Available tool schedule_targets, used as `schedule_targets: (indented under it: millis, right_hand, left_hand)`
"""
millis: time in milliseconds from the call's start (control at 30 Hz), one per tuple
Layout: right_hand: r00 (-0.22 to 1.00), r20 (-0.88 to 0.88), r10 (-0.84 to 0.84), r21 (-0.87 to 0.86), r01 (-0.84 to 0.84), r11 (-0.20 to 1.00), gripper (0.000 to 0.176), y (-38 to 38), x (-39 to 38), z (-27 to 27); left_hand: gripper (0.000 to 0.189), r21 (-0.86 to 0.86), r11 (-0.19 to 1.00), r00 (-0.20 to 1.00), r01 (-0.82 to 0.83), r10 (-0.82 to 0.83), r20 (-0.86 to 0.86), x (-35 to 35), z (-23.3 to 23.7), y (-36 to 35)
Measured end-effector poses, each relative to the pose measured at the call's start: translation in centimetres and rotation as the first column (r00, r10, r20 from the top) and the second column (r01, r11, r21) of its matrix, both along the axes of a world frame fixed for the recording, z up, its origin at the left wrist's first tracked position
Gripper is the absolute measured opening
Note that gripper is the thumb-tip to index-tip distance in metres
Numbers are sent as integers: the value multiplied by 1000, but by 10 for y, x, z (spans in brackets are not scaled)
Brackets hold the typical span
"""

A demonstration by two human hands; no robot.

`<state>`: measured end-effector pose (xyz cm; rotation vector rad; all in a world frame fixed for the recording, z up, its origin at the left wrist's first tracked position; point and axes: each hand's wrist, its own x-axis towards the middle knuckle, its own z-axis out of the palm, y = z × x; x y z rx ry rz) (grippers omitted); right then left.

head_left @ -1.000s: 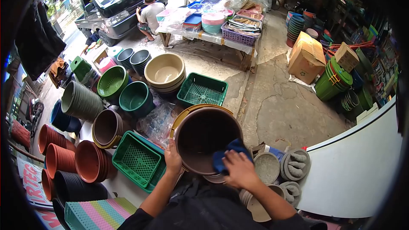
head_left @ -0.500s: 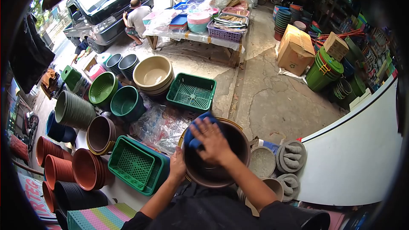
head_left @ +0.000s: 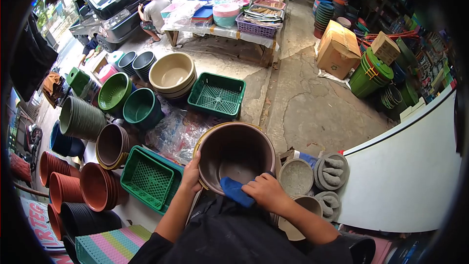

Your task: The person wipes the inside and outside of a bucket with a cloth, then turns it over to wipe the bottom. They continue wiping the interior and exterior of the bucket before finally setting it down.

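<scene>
While we look down at our own work, a brown bucket [head_left: 239,154] stands in the middle, in front of our dark shirt [head_left: 229,237], with its mouth turned up toward us. Taking this bucket as the centre of the clock, the grip of our left hand [head_left: 192,173] is at eight o'clock; it is closed on the rim, near the yellow handle [head_left: 197,154], and some of its fingers are hidden. The grip of our right hand [head_left: 266,190] is between four and five o'clock, with the fingers bent and pressed together, pinching a blue cloth [head_left: 236,192]. The cloth lies over the near part of the rim, at six o'clock, in front of the inner wall.

Around us there are many goods. A green basket [head_left: 216,95] is between eleven and twelve o'clock, and beside it, at eleven, is a stack of beige basins [head_left: 172,71]. Crumpled clear plastic [head_left: 178,132] lies near ten. Between eight and nine we see another green basket [head_left: 146,181] and, farther out, reddish pots [head_left: 100,186]. Stone mortars [head_left: 296,176] sit between three and four. Far away, at twelve, is a loaded surface [head_left: 222,30]; a carton [head_left: 337,51] stands between one and two.
</scene>
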<state>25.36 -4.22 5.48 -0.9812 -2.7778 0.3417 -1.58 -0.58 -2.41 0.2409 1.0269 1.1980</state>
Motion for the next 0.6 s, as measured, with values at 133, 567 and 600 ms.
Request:
schedule_targets:
  millis: [133,567,600]
  right_hand:
    - [999,-30,-29,-45,28,999,18,7,11,-9]
    - [977,-89,-194,-170,177,969,66,48,37,5]
    - [977,-89,-193,-169,176,970,66,47,38,15]
  left_hand:
    - [63,-57,988,458,141,-116,-881,-1,-24,-13]
    - [33,-70,384,-68,921,-19,-998,23,1,-18]
    - [33,-69,385,-68,920,-18,-998,26,6,-17]
